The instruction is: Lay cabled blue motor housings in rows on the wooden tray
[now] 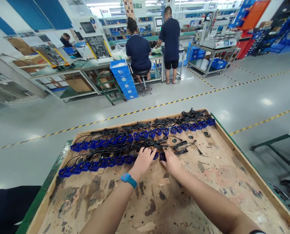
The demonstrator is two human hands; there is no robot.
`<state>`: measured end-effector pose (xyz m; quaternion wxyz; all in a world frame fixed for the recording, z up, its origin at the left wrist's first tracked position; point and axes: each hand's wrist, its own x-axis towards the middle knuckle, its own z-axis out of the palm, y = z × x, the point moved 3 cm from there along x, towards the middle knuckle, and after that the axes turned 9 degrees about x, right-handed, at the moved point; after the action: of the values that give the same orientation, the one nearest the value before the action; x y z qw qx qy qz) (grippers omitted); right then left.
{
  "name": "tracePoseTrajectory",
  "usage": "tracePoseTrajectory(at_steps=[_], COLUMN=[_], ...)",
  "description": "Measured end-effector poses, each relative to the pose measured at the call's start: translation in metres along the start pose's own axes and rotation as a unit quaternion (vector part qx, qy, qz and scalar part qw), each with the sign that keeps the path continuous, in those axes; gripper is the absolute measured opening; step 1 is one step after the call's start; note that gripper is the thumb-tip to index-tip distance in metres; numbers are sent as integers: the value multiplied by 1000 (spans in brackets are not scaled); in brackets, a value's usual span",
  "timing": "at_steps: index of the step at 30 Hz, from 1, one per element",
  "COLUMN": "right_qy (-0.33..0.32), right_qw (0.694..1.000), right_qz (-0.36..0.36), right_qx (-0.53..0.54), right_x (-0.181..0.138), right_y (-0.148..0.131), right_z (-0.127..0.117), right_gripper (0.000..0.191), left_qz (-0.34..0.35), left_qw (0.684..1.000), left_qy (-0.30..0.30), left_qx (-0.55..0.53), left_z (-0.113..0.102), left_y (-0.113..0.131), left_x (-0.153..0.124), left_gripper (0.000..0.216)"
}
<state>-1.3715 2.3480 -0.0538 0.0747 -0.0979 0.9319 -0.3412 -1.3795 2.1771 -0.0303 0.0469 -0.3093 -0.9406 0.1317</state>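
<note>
I'm on the head cam, looking down at a stained wooden desk (208, 182) w/ a raised rim. Both hands are at its middle, close together but not touching.

The left hand (143, 161), w/ a blue wristband (128, 179) on its wrist, lies palm down. Its grip is wide: fingers spread flat over a bunch of black wires (145, 143), by the right end of the near row of blue parts (96, 165).

The right hand (172, 163) sits just beside it, fingers bent down onto a single blue part (162, 156). The fingertips touch it, but I can't tell if the grip is closed on it or only resting. Another blue part (155, 156) peeks out btwn the two hands.

The near row runs from the desk's left side up to the left hand. The far row of blue parts (159, 131) runs from the left across to the far right corner, its wires trailing toward the far rim. Three small round metal discs (191, 137) lie loose btwn the far row and the right hand, w/ a few wire coils (184, 148) just beside them.

Bkgd: a grey floor w/ a yellow-black tape line (125, 114) and a stack of blue bins (124, 79). A seated person (138, 48) and a standing person (170, 35), both in dark shirts, are at another desk (86, 65), backs to me, well apart from my hands.
</note>
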Motion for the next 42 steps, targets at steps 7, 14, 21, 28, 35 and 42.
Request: tracePoseTrajectory(at_steps=[7, 14, 21, 28, 35, 42], right_qy=[-48, -26, -33, 82, 37, 28], right_qw=[996, 971, 954, 970, 979, 990], right_qz=[-65, -149, -196, -152, -152, -87], right_qx=[-23, -183, -224, -171, -129, -104], right_x=[12, -10, 33, -1, -10, 5], right_y=[-3, 39, 65, 53, 20, 11], right_z=[0, -29, -59, -36, 2, 11], right_gripper=[72, 46, 47, 47, 50, 48], left_qz=[-84, -148, -202, -208, -178, -219], left_qw=[996, 988, 979, 975, 984, 975], left_qy=[35, 34, 30, 41, 6, 0], left_qx=[-8, -10, -28, -62, 13, 42], left_z=[3, 22, 27, 18, 33, 38], left_y=[7, 22, 32, 30, -19, -22], left_x=[-7, -8, -2, -8, -54, -39], left_gripper=[48, 54, 57, 66, 81, 72])
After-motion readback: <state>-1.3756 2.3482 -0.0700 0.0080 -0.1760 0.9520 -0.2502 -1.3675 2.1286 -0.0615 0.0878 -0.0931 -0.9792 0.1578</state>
